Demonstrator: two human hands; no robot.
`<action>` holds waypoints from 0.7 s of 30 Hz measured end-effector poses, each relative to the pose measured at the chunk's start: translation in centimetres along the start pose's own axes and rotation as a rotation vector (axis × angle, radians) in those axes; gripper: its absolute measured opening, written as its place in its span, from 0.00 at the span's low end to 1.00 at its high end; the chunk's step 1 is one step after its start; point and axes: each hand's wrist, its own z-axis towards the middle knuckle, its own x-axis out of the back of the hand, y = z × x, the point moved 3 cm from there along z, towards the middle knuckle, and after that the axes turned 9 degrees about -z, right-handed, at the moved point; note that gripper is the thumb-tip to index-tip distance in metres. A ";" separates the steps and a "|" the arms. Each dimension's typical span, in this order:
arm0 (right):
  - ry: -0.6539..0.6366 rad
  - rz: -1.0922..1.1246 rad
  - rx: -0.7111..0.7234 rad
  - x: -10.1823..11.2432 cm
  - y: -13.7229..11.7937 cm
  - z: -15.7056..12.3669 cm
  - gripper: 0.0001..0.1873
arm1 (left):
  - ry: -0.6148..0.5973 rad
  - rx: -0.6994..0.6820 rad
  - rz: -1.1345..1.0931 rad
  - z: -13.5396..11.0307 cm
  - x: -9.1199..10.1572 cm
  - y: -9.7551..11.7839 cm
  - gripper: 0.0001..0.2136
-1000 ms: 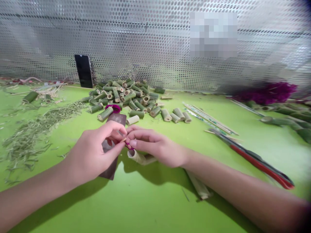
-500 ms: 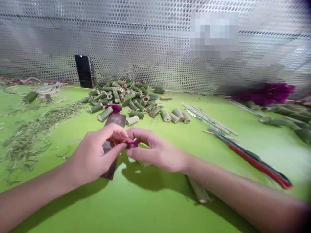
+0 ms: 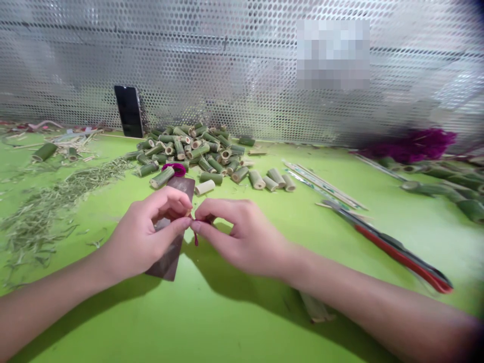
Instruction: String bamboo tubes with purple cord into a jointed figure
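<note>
My left hand point(image 3: 145, 237) and my right hand point(image 3: 242, 234) meet fingertip to fingertip over the green table point(image 3: 227, 322). Both pinch a thin purple cord point(image 3: 195, 234), a short end of which hangs down between the thumbs. A small pale piece shows at my left fingertips; I cannot make out what it is. Under my left hand lies a dark brown flat strip point(image 3: 172, 237). A pale bamboo piece point(image 3: 315, 307) lies on the table beneath my right forearm.
A heap of short green bamboo tubes point(image 3: 196, 151) lies behind the hands, with a purple cord coil point(image 3: 174, 169) beside it. A phone point(image 3: 129, 111) leans on the perforated metal wall. Shavings point(image 3: 56, 191) spread left. Red-handled shears point(image 3: 397, 247), skewers point(image 3: 325, 184) and purple flowers point(image 3: 412, 143) lie right.
The pale bamboo tube seen under my right hand a second ago is no longer visible. The purple cord went from a small loop to a short hanging end. Both hands rose slightly.
</note>
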 end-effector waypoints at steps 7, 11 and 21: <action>0.185 0.071 0.023 0.4 0.2 0.2 0.08 | 0.010 0.062 -0.126 0.2 -0.3 -0.2 0.04; 0.170 0.452 -0.117 0.5 1.1 0.7 0.09 | 0.028 0.124 -0.146 0.2 -0.3 -0.3 0.06; 0.052 0.732 -0.265 3.1 1.7 1.7 0.22 | 0.041 0.161 -0.053 0.6 0.0 -0.9 0.06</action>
